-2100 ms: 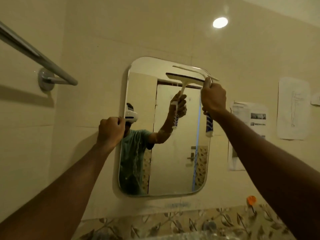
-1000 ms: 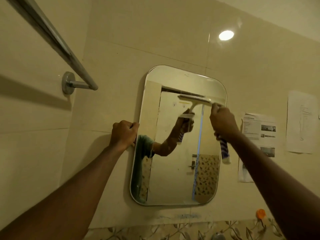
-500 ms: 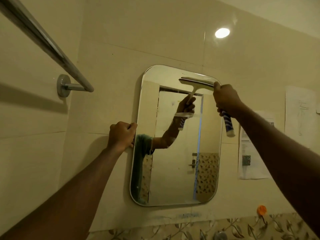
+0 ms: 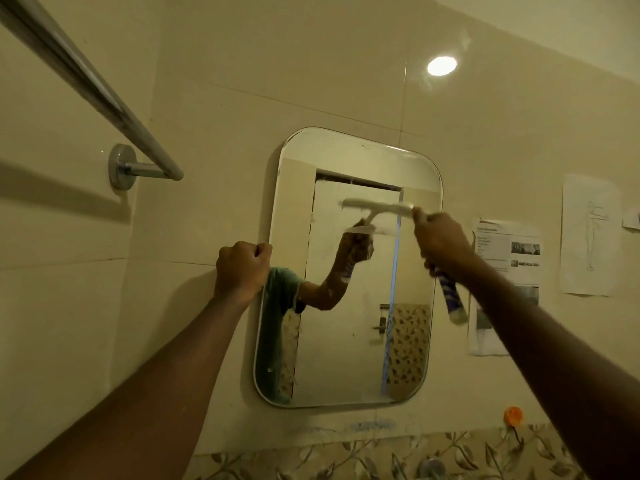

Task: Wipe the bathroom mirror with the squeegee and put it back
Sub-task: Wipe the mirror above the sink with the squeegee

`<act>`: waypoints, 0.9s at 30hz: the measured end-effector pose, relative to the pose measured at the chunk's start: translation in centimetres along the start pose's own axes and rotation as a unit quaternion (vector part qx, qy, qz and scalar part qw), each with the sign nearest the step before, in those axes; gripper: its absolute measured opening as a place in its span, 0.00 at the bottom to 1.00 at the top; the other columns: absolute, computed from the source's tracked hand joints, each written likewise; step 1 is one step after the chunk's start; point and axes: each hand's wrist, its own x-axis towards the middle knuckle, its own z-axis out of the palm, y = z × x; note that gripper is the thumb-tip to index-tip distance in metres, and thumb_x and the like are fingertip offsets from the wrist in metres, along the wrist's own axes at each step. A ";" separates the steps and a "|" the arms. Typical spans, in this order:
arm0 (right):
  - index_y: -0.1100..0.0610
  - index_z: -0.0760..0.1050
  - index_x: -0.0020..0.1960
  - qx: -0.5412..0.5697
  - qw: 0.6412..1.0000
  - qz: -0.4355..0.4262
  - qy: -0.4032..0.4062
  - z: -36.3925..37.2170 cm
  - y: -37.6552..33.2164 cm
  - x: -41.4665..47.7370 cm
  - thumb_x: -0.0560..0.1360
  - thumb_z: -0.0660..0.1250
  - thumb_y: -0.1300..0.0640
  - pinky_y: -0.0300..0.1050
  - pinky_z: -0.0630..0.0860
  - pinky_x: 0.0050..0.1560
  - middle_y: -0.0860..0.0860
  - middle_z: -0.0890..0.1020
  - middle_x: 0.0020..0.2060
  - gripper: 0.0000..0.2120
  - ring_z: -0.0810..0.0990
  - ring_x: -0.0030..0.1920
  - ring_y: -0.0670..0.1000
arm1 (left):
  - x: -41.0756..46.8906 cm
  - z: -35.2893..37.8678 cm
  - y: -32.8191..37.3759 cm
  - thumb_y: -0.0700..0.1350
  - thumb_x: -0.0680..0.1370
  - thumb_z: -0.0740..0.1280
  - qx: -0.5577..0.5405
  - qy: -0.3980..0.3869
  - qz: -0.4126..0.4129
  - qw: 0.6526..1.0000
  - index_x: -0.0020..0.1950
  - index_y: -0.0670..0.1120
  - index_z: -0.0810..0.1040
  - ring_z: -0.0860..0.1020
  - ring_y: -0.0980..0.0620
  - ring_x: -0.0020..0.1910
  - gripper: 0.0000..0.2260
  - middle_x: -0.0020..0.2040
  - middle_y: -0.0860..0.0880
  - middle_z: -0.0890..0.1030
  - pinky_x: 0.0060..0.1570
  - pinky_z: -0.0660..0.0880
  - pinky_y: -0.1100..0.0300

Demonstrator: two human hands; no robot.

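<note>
Head view: the squeegee (image 4: 377, 206) lies with its white blade across the upper right part of the mirror (image 4: 349, 341); to do this stroke well, I think the blade should stay flat on the glass and go down in one even pull to the lower edge. The right hand (image 4: 441, 242), just right of the mirror, grips closed around the blue-white handle. The left hand (image 4: 242, 266) is a clenched fist pressed on the mirror's left edge; whether it pinches the rim, I cannot tell.
</note>
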 end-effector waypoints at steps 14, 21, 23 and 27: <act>0.57 0.69 0.30 -0.055 0.998 -0.029 -0.022 4.4 6.8 -6.7 0.83 0.51 0.47 0.34 0.63 0.17 0.50 0.71 0.22 0.26 0.67 0.17 0.43 | -1.7 0.7 0.3 0.46 0.83 0.56 0.027 0.025 0.018 0.999 0.43 0.36 0.80 0.61 0.62 0.27 0.19 0.31 0.47 0.72 0.27 0.56 0.67; 0.59 0.72 0.36 -0.010 0.999 -0.033 -0.010 2.3 4.5 -3.8 0.83 0.52 0.46 0.43 0.73 0.24 0.52 0.73 0.26 0.24 0.71 0.21 0.49 | -2.6 0.9 0.1 0.48 0.84 0.53 0.037 0.026 0.036 0.998 0.49 0.37 0.78 0.72 0.52 0.37 0.19 0.43 0.39 0.82 0.34 0.65 0.63; 0.60 0.72 0.37 -0.005 0.999 -0.036 0.000 2.1 4.0 -2.8 0.82 0.52 0.46 0.42 0.73 0.22 0.52 0.74 0.26 0.24 0.72 0.19 0.48 | -2.6 0.9 0.1 0.48 0.84 0.54 0.036 0.019 0.030 0.999 0.50 0.37 0.78 0.73 0.51 0.38 0.19 0.44 0.39 0.82 0.37 0.67 0.60; 0.58 0.71 0.33 -0.035 0.999 -0.036 -0.011 4.0 6.2 -5.5 0.83 0.51 0.47 0.44 0.73 0.27 0.53 0.74 0.25 0.26 0.71 0.23 0.50 | -2.4 0.8 -0.1 0.50 0.84 0.54 0.032 0.006 0.016 0.999 0.50 0.36 0.79 0.78 0.42 0.42 0.21 0.43 0.38 0.81 0.38 0.69 0.55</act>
